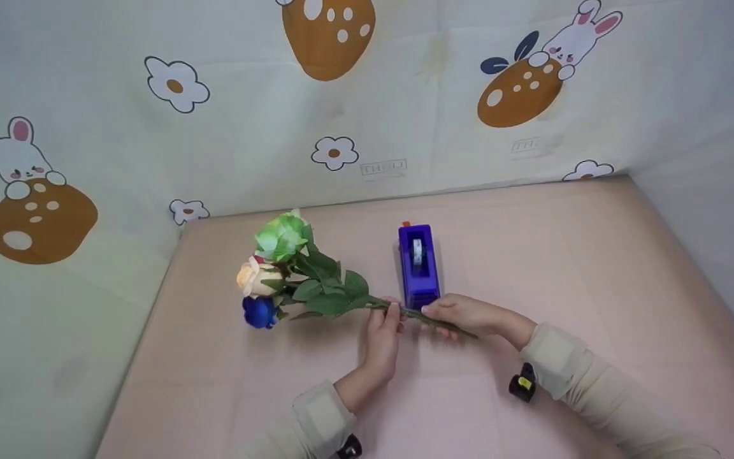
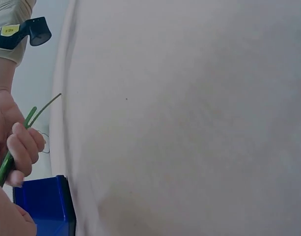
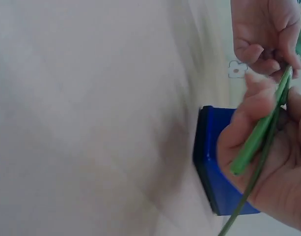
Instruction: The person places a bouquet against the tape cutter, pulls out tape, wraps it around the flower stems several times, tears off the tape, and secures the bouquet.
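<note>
A bunch of artificial flowers (image 1: 332, 298) is held sideways above the table, its green, cream and blue blooms to the left and its green stems (image 3: 258, 132) to the right. My left hand (image 1: 382, 338) grips the stems just below the leaves. Further along, toward the stem ends, my right hand (image 1: 469, 312) holds the same stems with curled fingers. Two stem tips stick out past the right hand in both wrist views. Just beyond the hands stands a blue tape dispenser (image 1: 419, 268) with a roll of clear tape in it; the right hand partly hides its near end.
The table (image 1: 571, 255) has a pale pink cover. Behind it and at the sides hangs a cloth (image 1: 246, 146) printed with rabbits and flowers. A black wrist device (image 1: 522, 382) is strapped under the right sleeve.
</note>
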Demonstrator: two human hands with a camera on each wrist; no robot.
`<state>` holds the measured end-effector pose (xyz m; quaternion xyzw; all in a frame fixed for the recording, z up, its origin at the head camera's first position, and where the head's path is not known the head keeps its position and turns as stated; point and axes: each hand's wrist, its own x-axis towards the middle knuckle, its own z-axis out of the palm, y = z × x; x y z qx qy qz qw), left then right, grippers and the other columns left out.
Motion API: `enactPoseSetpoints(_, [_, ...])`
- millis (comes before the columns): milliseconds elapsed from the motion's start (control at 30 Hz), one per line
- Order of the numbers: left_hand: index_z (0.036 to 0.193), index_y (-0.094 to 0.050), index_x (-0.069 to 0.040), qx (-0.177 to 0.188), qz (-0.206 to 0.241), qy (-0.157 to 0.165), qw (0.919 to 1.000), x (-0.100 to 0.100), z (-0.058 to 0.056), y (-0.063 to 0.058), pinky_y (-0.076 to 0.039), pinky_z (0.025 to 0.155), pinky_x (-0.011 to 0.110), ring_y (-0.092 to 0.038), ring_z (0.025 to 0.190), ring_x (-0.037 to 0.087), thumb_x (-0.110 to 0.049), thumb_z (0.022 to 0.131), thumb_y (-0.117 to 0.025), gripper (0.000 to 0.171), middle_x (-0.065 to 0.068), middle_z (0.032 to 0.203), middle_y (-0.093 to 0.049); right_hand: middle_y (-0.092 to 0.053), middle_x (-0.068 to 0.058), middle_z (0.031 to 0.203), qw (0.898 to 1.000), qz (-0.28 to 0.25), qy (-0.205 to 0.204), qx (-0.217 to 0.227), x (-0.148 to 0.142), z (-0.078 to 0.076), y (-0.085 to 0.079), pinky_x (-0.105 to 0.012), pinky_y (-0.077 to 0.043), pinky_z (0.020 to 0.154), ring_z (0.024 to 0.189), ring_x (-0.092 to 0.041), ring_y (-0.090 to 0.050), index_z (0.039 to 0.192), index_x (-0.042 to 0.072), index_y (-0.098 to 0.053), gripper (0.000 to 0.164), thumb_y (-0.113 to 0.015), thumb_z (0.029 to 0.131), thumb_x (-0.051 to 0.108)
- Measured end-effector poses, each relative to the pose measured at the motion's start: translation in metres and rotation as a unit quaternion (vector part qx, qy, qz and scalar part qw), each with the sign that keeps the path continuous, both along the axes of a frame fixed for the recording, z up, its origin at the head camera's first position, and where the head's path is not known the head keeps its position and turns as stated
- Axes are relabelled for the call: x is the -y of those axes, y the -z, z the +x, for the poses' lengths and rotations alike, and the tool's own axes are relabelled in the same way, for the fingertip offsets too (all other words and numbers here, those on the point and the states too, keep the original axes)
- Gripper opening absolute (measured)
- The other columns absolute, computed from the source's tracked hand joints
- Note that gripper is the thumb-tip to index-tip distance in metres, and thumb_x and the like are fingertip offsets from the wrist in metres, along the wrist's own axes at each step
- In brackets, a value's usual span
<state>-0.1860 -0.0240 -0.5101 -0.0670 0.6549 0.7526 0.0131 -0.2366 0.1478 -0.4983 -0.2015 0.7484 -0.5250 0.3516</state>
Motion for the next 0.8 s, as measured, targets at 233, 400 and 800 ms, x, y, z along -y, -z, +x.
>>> enactPoseSetpoints(233, [0.111, -0.045, 0.003, 0.020, 0.046, -0.001, 0.9987, -0.001, 0.001, 0.000, -0.037, 0.067, 0.024, -0.045, 0.074, 0.014, -0.016, 0.098, -0.041, 0.023, 0.004, 0.079, -0.047, -0.050, 0.005, 0.056, 0.999, -0.023, 0.039, -0.013, 0.000, -0.002, 0.005, -0.020, -0.043, 0.050, 0.047, -0.005, -0.051, 0.092, -0.018, -0.056, 0.035, -0.051, 0.094, 0.016])
enactPoseSetpoints(400, [0.116, -0.044, 0.004, 0.034, 0.061, -0.015, 0.9974, -0.002, -0.001, -0.001, -0.037, 0.066, 0.024, -0.045, 0.073, 0.013, -0.020, 0.098, -0.042, 0.030, 0.002, 0.078, -0.047, -0.049, 0.006, 0.057, 0.995, -0.027, 0.074, -0.055, 0.002, 0.001, 0.007, -0.019, -0.040, 0.048, 0.046, -0.004, -0.048, 0.106, -0.013, -0.061, 0.027, -0.055, 0.090, 0.008])
enactPoseSetpoints(800, [0.106, -0.050, 0.001, 0.047, 0.008, -0.045, 0.9978, -0.005, -0.002, -0.002, -0.040, 0.064, 0.026, -0.048, 0.066, 0.015, -0.021, 0.097, -0.045, 0.025, 0.004, 0.074, -0.051, -0.065, -0.011, 0.079, 0.969, 0.002, 0.141, -0.203, 0.007, 0.017, 0.009, -0.018, -0.043, 0.056, 0.063, -0.007, -0.050, 0.094, -0.003, -0.070, 0.022, -0.064, 0.084, 0.016])
